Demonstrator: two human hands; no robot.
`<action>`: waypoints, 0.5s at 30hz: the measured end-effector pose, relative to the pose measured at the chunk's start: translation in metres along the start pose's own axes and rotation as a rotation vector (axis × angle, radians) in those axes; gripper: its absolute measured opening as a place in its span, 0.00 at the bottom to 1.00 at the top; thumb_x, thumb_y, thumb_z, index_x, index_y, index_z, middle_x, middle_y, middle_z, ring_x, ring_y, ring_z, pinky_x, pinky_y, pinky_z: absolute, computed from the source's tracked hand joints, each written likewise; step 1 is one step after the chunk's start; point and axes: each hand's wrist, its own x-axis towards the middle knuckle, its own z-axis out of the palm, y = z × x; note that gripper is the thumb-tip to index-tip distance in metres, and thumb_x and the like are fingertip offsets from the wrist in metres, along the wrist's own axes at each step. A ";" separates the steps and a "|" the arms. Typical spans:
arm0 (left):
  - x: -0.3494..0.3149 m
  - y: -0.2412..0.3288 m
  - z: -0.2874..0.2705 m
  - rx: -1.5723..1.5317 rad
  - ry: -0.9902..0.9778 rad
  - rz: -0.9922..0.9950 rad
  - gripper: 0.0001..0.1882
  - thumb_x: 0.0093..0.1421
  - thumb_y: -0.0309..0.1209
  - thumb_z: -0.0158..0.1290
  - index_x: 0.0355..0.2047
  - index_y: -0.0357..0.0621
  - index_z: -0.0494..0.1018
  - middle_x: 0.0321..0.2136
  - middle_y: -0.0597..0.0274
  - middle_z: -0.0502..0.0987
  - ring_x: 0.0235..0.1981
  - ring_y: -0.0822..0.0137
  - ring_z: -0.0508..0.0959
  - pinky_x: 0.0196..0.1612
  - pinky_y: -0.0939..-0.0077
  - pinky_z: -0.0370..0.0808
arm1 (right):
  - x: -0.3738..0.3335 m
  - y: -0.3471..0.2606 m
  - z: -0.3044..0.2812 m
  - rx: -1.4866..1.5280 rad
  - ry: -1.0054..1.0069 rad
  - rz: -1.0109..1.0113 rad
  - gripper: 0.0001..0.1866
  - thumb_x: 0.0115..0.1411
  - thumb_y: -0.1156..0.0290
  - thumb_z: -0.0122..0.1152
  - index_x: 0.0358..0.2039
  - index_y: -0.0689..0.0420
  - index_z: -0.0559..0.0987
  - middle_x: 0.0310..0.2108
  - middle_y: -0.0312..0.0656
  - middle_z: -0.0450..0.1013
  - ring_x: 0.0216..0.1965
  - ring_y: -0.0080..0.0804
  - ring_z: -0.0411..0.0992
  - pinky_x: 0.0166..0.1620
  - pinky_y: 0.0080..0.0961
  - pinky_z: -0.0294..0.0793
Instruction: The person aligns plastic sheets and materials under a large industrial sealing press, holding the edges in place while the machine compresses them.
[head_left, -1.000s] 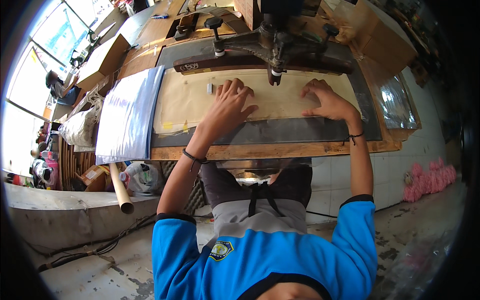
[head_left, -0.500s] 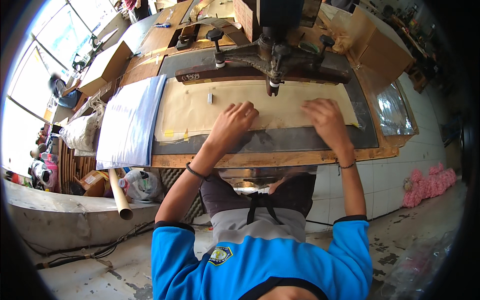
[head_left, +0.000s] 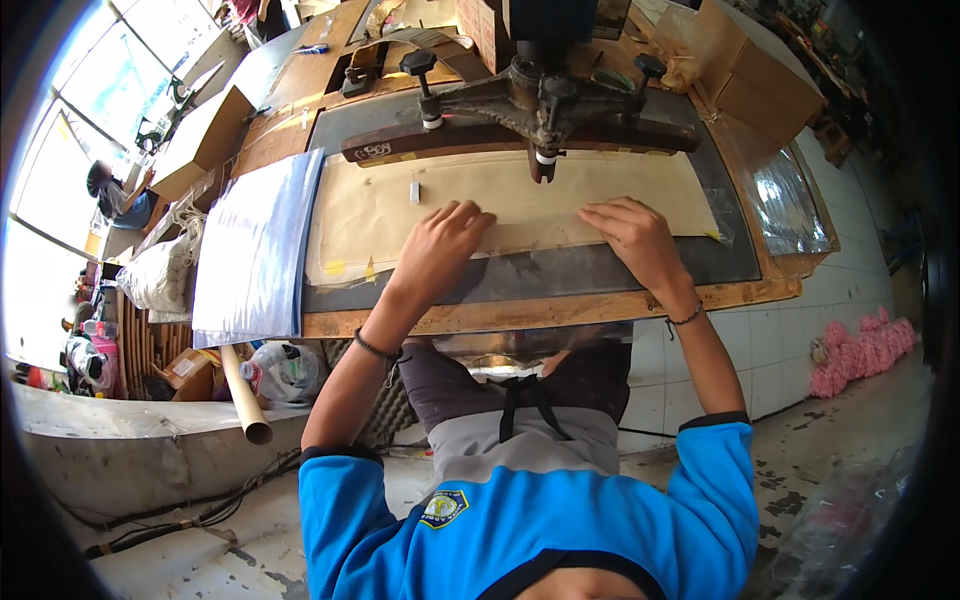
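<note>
Fingers point(head_left: 464, 213) of the left hand point(head_left: 432, 250) and right hand point(head_left: 638, 238) are bent at the near edge of a cream sheet point(head_left: 540, 193); whether anything thin is gripped cannot be told. The sheet is spread on a dark board point(head_left: 580, 272) set on the tabletop point(head_left: 740, 294), alongside a machine bar point(head_left: 470, 141). Near its left end, a small grey block point(head_left: 415, 192) is placed.

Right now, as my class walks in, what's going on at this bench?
A person has both hands at a large tan sheet under a dark metal bar. The left hand and right hand are apart, near the sheet's closer edge, fingers bent; whether they grip anything is unclear. A small grey block lies on the sheet, and clear plastic sheets lie to its left.
</note>
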 end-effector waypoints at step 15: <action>-0.039 0.019 -0.020 -0.099 -0.178 -0.156 0.30 0.63 0.28 0.53 0.66 0.38 0.67 0.69 0.47 0.68 0.71 0.49 0.65 0.75 0.53 0.59 | -0.010 -0.016 -0.036 0.059 -0.267 0.059 0.17 0.63 0.71 0.64 0.51 0.61 0.85 0.57 0.48 0.79 0.64 0.44 0.73 0.72 0.44 0.65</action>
